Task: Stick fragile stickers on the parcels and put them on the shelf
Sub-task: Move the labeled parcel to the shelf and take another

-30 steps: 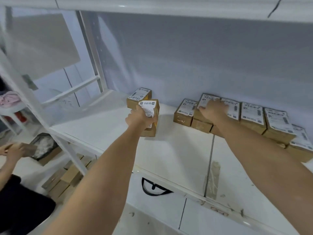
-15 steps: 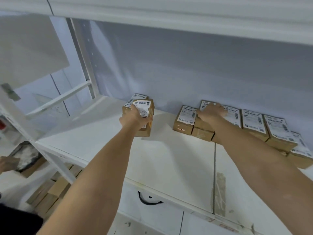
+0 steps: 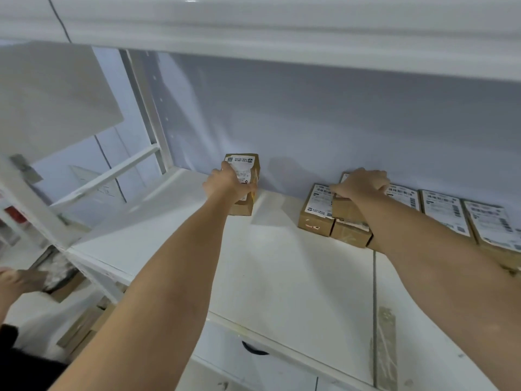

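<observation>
parcel labels (image 3: 454,210), print too blurred

My left hand (image 3: 229,183) is on a stack of two parcels (image 3: 244,183) standing at the back left of the shelf (image 3: 282,277), against the rear wall (image 3: 338,122). Well apart to the right, my right hand (image 3: 362,184) rests on top of a parcel (image 3: 345,208) stacked on the row of parcels (image 3: 445,213) that runs rightward along the wall. Another parcel (image 3: 317,211) lies just left of that one, touching it. Shelf in front of both groups is bare. Another shelf board (image 3: 282,32) sits overhead.
</observation>
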Demonstrator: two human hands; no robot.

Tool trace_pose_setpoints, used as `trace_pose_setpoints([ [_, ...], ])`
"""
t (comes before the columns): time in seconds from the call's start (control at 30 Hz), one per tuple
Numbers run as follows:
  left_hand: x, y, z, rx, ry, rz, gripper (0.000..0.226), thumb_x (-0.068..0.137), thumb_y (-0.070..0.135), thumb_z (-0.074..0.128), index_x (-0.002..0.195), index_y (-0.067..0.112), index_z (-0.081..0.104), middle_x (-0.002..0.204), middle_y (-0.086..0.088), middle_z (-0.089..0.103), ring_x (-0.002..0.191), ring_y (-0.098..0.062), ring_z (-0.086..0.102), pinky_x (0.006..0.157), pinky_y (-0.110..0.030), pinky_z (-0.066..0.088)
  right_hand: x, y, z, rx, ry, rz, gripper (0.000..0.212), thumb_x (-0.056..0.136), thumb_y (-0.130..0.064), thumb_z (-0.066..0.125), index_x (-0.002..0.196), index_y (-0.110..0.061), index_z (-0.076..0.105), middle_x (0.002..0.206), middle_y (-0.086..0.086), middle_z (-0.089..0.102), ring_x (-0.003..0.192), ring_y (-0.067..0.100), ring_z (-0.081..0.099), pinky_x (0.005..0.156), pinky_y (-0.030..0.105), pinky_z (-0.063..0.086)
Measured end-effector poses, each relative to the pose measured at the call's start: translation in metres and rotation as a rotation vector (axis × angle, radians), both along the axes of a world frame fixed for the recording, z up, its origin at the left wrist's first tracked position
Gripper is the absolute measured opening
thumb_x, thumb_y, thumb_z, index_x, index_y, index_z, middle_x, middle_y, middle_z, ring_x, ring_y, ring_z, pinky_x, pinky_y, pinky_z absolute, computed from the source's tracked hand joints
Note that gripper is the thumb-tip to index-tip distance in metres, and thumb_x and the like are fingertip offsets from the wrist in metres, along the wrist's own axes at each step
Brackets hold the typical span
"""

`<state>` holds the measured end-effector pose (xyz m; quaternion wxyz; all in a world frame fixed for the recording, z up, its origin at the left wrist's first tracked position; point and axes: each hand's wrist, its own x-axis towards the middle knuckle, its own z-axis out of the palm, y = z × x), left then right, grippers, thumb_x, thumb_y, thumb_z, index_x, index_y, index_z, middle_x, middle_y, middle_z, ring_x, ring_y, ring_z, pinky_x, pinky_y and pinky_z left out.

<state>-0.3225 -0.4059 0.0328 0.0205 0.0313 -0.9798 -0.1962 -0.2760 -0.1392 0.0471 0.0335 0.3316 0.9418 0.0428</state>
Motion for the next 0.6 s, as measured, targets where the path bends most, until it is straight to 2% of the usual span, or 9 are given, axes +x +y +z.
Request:
trace_pose_setpoints([
  [0.07,-0.007,0.001,0.005,0.003,-0.015,0.009,0.091,0.068,0.067,0.065,0.133,0.013,0.031,0.119,-0.011,0.050,0.112,-0.029,0.051,0.089,-0.038,0.043,-0.004,-0.008,0.011,0.014,0.051,-0.001,0.077,0.076,-0.072,0.052,0.113,-0.004,0.051,0.111,0.018,0.052,0.101,0.031,0.050,0.056,0.029,0.035],
  [0.17,-0.020,0.001,0.013,-0.004,-0.029,0.005,0.091,0.071,0.067,0.063,0.135,0.012,0.029,0.121,-0.012,0.049,0.113,-0.029,0.050,0.086,-0.036,0.042,-0.010,-0.021,0.020,-0.016,0.135,-0.001,0.090,0.076,-0.069,0.056,0.131,0.001,0.040,0.127,0.025,0.045,0.105,0.035,0.052,0.068,0.036,0.046],
  [0.33,-0.042,-0.013,0.011,-0.061,-0.023,-0.055,0.096,0.068,0.068,0.063,0.137,0.012,0.027,0.123,-0.012,0.048,0.114,-0.031,0.050,0.089,-0.037,0.040,-0.013,-0.042,0.015,-0.099,0.218,0.018,0.090,0.077,-0.063,0.060,0.134,0.002,0.035,0.125,0.024,0.044,0.113,0.033,0.048,0.080,0.038,0.052],
  [0.6,-0.078,-0.070,0.014,-0.124,-0.014,-0.120,0.094,0.070,0.065,0.066,0.137,0.010,0.029,0.125,-0.014,0.049,0.116,-0.032,0.049,0.091,-0.040,0.041,-0.023,-0.085,0.008,-0.108,0.171,-0.078,0.089,0.075,-0.065,0.058,0.136,-0.005,0.034,0.128,0.020,0.042,0.111,0.033,0.050,0.083,0.039,0.052],
])
